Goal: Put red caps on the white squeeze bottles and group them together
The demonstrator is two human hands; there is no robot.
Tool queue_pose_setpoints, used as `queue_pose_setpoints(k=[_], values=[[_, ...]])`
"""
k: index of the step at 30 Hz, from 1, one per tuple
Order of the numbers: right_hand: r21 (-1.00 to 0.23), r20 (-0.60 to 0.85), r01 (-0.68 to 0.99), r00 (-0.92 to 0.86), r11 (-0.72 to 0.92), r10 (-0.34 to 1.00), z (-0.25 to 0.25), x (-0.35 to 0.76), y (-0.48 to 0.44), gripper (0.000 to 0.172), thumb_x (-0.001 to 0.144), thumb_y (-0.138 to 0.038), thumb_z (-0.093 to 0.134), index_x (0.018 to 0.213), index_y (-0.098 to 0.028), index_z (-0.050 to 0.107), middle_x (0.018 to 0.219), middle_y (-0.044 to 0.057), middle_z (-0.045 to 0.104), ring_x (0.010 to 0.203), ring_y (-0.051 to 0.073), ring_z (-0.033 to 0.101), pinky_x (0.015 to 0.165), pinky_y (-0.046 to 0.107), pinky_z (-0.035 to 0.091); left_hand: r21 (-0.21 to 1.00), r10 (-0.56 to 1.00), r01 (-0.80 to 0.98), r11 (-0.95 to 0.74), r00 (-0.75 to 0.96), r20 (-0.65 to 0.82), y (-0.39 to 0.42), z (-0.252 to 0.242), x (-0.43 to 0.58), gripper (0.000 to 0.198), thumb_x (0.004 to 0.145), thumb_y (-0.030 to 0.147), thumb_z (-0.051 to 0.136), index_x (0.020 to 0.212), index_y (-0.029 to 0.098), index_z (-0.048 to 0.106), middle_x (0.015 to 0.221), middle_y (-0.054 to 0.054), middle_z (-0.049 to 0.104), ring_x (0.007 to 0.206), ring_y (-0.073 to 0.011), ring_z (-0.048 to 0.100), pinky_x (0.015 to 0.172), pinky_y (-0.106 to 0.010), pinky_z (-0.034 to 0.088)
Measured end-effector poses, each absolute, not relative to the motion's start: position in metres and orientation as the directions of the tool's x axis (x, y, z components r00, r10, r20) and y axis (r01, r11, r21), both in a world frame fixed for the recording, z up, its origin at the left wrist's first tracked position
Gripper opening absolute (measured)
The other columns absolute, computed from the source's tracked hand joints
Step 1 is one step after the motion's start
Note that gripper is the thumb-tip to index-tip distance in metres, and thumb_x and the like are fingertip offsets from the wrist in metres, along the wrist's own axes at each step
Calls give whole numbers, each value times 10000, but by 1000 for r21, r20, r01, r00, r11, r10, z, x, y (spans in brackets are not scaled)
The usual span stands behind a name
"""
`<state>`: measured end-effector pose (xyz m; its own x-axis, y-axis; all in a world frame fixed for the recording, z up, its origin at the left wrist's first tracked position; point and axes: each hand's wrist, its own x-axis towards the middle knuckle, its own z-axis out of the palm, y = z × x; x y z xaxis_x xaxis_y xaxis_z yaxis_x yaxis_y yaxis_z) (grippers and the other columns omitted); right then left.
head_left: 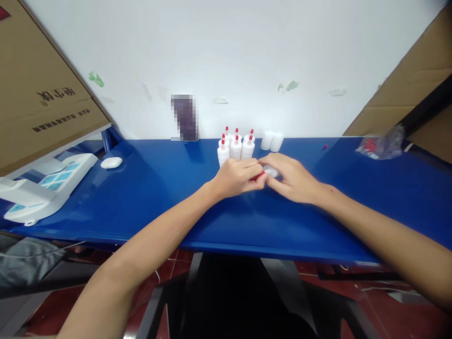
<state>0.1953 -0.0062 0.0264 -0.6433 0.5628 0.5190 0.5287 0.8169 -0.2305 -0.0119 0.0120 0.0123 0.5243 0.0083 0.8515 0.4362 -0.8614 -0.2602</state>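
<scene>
My left hand (240,178) is closed, with something red (258,176) showing between its fingers, in the same red as the tip caps on the bottles. Beside it, my right hand (294,178) curls its thumb and fingers around a white plastic bottle (271,171), most of which is hidden. The fingertips of both hands meet at the bottle. Just behind my left hand stands a tight group of several white squeeze bottles (236,149) with red-capped nozzles. Two white bottles (272,140) without nozzles stand by the wall, behind my right hand.
On the blue table (158,202), a clear bag (381,143) with red pieces lies at the right, and a small red cap (325,147) nearer the middle. A white power strip (52,188) and a white earphone-type case (111,163) are at the left. Cardboard (45,70) stands behind.
</scene>
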Motion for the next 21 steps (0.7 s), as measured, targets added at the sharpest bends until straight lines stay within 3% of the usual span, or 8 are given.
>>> queue_pose_setpoints(k=[4, 9, 13, 17, 21], values=[[-246, 511, 480, -674, 842, 533, 27, 198, -6, 164, 884, -309, 586, 1023, -223, 571, 916, 55, 645, 814, 228, 578, 743, 362, 458, -210, 71, 422, -882, 560, 825, 10, 10, -11, 308, 972, 223, 476, 665, 195, 484, 580, 48, 506, 495, -75, 428, 479, -234, 320], [-310, 445, 419, -729, 853, 520, 31, 203, -6, 243, 876, -452, 581, 844, -228, 493, 766, 9, 555, 673, 177, 477, 637, 316, 361, -163, 126, 401, -902, 603, 788, 8, 8, -10, 362, 997, 272, 489, 647, 184, 515, 596, 37, 544, 504, -74, 452, 472, -246, 301], [-378, 402, 524, -650, 764, 645, 34, 202, -7, 415, 929, -569, 500, 701, -222, 504, 648, -5, 550, 592, 155, 462, 601, 310, 300, -101, 213, 374, -922, 707, 675, 8, 5, -10, 358, 1006, 314, 495, 690, 176, 593, 661, 16, 623, 561, -89, 534, 495, -260, 317], [-393, 391, 656, -516, 645, 763, 34, 202, -5, 495, 941, -612, 444, 686, -216, 595, 615, 9, 600, 582, 167, 506, 610, 318, 298, -61, 311, 409, -911, 775, 550, 7, 3, -7, 393, 991, 330, 525, 636, 178, 595, 615, 5, 613, 595, -122, 558, 559, -297, 337], [-417, 426, 698, -416, 583, 803, 34, 206, -1, 542, 947, -639, 395, 640, -216, 538, 537, 0, 499, 531, 160, 442, 594, 320, 287, -95, 307, 403, -910, 811, 497, 7, 5, -3, 447, 993, 335, 544, 576, 175, 558, 575, -10, 604, 716, -167, 598, 701, -333, 374]])
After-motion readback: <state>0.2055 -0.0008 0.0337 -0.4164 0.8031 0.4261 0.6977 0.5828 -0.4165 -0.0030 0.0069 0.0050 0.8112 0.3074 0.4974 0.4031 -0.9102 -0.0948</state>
